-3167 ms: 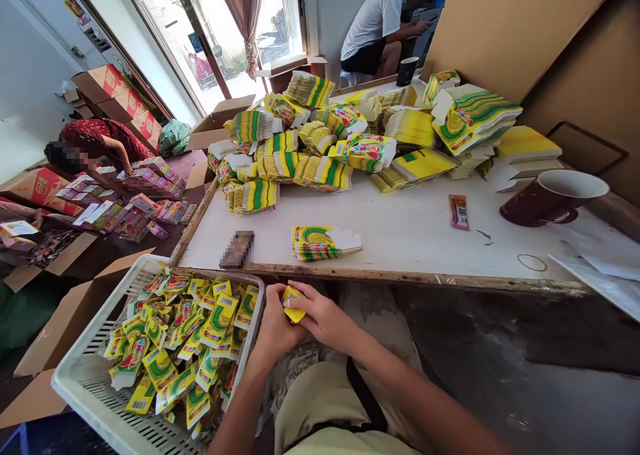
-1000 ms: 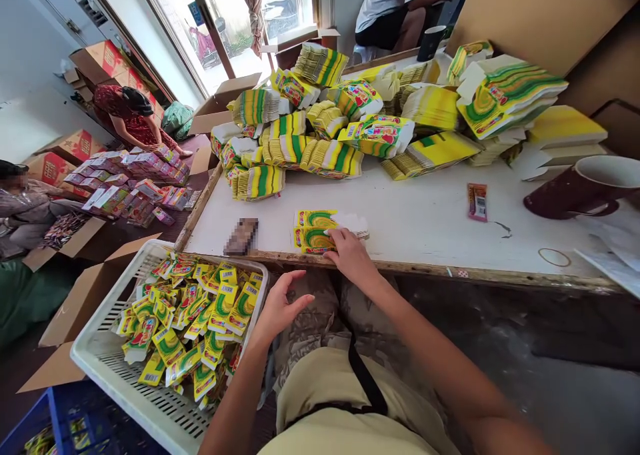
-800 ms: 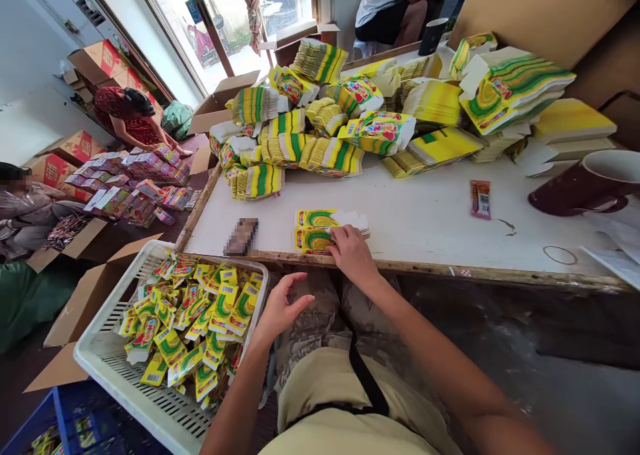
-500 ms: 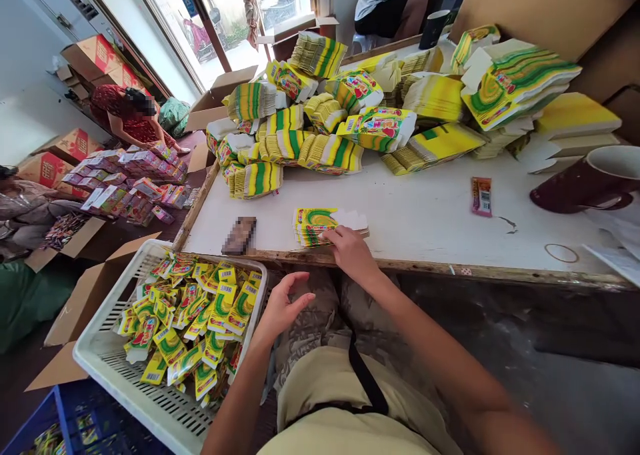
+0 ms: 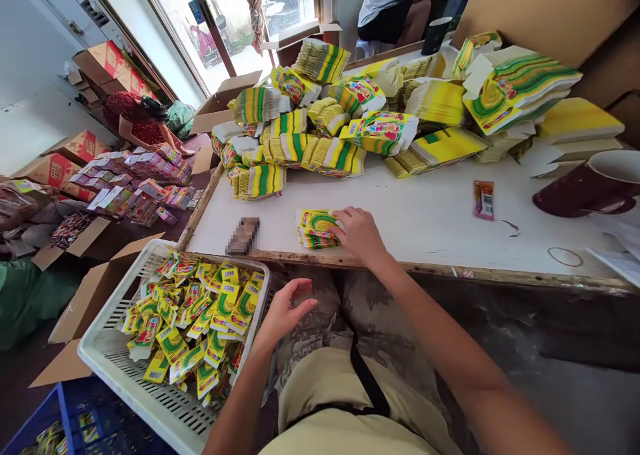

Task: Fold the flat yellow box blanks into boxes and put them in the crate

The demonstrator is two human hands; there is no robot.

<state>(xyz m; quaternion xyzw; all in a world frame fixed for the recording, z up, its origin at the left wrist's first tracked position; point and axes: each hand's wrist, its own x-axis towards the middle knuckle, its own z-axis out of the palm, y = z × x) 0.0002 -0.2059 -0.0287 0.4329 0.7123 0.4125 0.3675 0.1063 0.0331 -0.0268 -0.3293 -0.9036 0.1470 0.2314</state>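
Note:
A small stack of flat yellow-and-green printed cartons (image 5: pixel 315 225) lies on the white table near its front edge. My right hand (image 5: pixel 361 233) is closed over the right end of this stack, thumb on the near side and fingers across the top, hiding that end. Over my lap, just in front of the table edge, my left hand (image 5: pixel 289 313) is empty, with thumb and fingers apart in a loose C shape. To its left stands a white plastic basket (image 5: pixel 117 373) full of small yellow-and-green cartons (image 5: pixel 200 321).
Bundles of flat cartons (image 5: pixel 300 138) are heaped along the back of the table (image 5: pixel 420 225). A blurred rectangular object (image 5: pixel 243 235), a small packet (image 5: pixel 484 199), a maroon mug (image 5: pixel 575 187) and a rubber band (image 5: pixel 565 256) lie nearer. Other people sit beyond.
My right hand has moved slightly right and up, from the stack's near middle to its right end. My left hand stays open in almost the same place. The view has shifted a little.

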